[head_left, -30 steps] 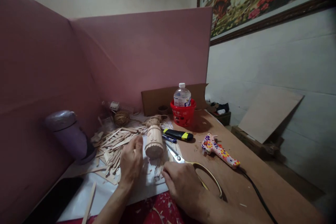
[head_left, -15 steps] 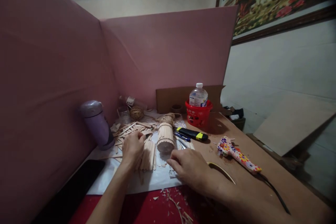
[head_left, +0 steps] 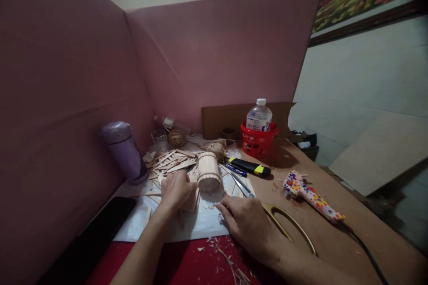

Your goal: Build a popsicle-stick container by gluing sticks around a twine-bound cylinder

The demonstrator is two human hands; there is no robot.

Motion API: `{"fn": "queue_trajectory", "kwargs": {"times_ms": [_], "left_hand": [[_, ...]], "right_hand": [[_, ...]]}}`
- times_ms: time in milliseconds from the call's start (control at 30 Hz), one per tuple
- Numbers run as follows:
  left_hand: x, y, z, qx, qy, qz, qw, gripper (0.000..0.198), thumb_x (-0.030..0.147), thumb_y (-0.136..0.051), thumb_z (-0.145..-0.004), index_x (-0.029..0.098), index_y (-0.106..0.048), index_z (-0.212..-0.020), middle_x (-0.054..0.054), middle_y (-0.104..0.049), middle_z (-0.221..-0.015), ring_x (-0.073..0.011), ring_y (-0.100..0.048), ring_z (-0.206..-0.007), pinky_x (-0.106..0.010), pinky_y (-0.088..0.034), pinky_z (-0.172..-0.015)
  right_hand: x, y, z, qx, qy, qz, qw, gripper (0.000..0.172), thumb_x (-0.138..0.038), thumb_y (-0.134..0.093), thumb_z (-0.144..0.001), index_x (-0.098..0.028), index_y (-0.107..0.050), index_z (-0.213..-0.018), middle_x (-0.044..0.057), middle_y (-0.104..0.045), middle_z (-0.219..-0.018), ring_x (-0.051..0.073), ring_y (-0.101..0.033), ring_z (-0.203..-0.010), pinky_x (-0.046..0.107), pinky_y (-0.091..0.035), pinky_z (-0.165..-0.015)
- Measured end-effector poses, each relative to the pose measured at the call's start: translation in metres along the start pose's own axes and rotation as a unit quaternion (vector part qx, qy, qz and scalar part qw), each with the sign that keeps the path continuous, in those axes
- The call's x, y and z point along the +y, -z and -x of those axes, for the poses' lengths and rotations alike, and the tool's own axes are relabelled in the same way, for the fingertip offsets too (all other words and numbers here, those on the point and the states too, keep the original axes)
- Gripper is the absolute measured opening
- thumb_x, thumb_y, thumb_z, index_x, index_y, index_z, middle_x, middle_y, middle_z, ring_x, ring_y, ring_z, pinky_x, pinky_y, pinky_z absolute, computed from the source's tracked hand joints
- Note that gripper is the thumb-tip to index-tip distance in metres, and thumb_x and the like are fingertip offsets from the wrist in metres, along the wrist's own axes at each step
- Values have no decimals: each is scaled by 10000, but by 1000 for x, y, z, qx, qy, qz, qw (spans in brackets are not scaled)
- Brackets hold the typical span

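My left hand (head_left: pixel 178 190) is bent over a row of flat wooden craft sticks (head_left: pixel 190 204), its fingers curled onto them and their tips hidden behind the back of the hand. Just right of it a small barrel (head_left: pixel 207 170) faced with craft sticks lies tipped, its clear round end toward me. My right hand (head_left: pixel 245 220) rests at the front of the white sheet, fingers loosely curled in and nothing visible in them. Beside that hand lie gold-handled scissors (head_left: pixel 290 221), blades pointing away toward the barrel. Loose craft sticks (head_left: pixel 172 160) are heaped behind my left hand.
A black-and-yellow utility knife (head_left: pixel 250 166), a blue pen (head_left: pixel 236 169) and a flowered glue gun (head_left: pixel 310 197) with cord lie rightward. Behind stand a red bucket (head_left: pixel 259 142) holding a bottle (head_left: pixel 260 116), and twine (head_left: pixel 216 148). At left are a purple tumbler (head_left: pixel 125 152) and a dark phone-like slab (head_left: pixel 100 231).
My left hand has moved right, onto the row of craft sticks. My right hand stays near the scissors, whose handles show more. The whole view has shifted slightly.
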State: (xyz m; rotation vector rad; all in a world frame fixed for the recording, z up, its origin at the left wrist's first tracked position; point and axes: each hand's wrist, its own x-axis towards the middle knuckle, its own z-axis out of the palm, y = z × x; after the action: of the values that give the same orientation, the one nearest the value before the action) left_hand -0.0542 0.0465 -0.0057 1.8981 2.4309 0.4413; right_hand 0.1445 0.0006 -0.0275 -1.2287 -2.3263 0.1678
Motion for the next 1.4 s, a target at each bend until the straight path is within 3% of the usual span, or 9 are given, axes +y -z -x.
{"fn": "queue_trajectory", "kwargs": {"times_ms": [267, 467, 600, 733, 833, 967, 1100, 1233, 1400], "left_hand": [[5, -2, 6, 4, -10, 39, 999, 185, 283, -601, -664, 194, -647, -819, -155, -727, -920, -318, -633, -901, -365, -377, -696], [-3, 1, -4, 31, 39, 148, 988, 126, 275, -574, -637, 228, -525, -531, -41, -591, -551, -238, -558, -608, -310, -284, -531], [-12, 10, -13, 58, 62, 265, 961, 131, 208, -555, -567, 226, -453, -489, 9, -473, -482, -186, -482, -541, -284, -264, -505], [-8, 23, -8, 1, 39, 432, 901, 131, 303, -570, -586, 211, -479, -574, 27, -493, -513, -153, -484, -492, -266, -341, -488], [7, 28, 7, -83, -9, 523, 848, 246, 371, -662, -565, 196, -515, -656, 17, -559, -569, -145, -514, -494, -257, -371, -476], [31, 24, 29, -169, -66, 584, 791, 334, 369, -775, -540, 174, -544, -682, 17, -589, -600, -111, -502, -509, -234, -396, -495], [45, 21, 41, -239, -87, 636, 729, 368, 335, -842, -513, 147, -590, -703, 17, -609, -609, -104, -516, -536, -220, -416, -522], [44, 21, 41, -273, -117, 605, 738, 336, 411, -779, -635, 122, -655, -755, -20, -643, -667, -119, -536, -600, -218, -412, -565], [44, 19, 41, -255, -125, 574, 768, 332, 433, -740, -669, 115, -675, -734, -12, -612, -644, -114, -488, -588, -218, -370, -548]], "right_hand": [[-1, -3, 1, 17, 3, 9, 1000, 224, -253, -514, -913, -182, -656, -756, 49, -741, -694, 185, -686, -619, 293, -272, -530], [0, -4, 0, 21, -2, -4, 1000, 227, -257, -517, -916, -175, -654, -754, 58, -743, -711, 194, -690, -642, 287, -285, -542], [-1, -3, 0, 23, -12, -33, 999, 223, -246, -524, -908, -178, -655, -742, 55, -738, -705, 193, -681, -644, 282, -298, -551], [-4, 3, 0, 52, -36, -118, 991, 256, -243, -494, -917, -182, -627, -707, 32, -693, -647, 165, -632, -607, 267, -312, -548], [-4, 7, -4, 80, -84, -249, 961, 329, -299, -417, -958, -187, -579, -693, -6, -599, -566, 127, -542, -531, 249, -338, -539], [3, 4, -11, 114, -103, -427, 891, 302, -434, -450, -941, -185, -557, -807, -25, -545, -646, 106, -484, -549, 224, -377, -532], [8, -3, -15, 119, -102, -526, 836, 311, -461, -565, -877, -194, -496, -733, -73, -425, -567, 72, -365, -462, 196, -300, -426], [7, -5, -16, 90, -123, -598, 787, 331, -485, -617, -830, -200, -477, -735, -90, -439, -522, 54, -336, -389, 176, -263, -350], [9, -5, -19, 110, -146, -642, 745, 358, -440, -751, -714, -186, -511, -792, -88, -505, -592, 30, -362, -369, 149, -317, -315]]}}
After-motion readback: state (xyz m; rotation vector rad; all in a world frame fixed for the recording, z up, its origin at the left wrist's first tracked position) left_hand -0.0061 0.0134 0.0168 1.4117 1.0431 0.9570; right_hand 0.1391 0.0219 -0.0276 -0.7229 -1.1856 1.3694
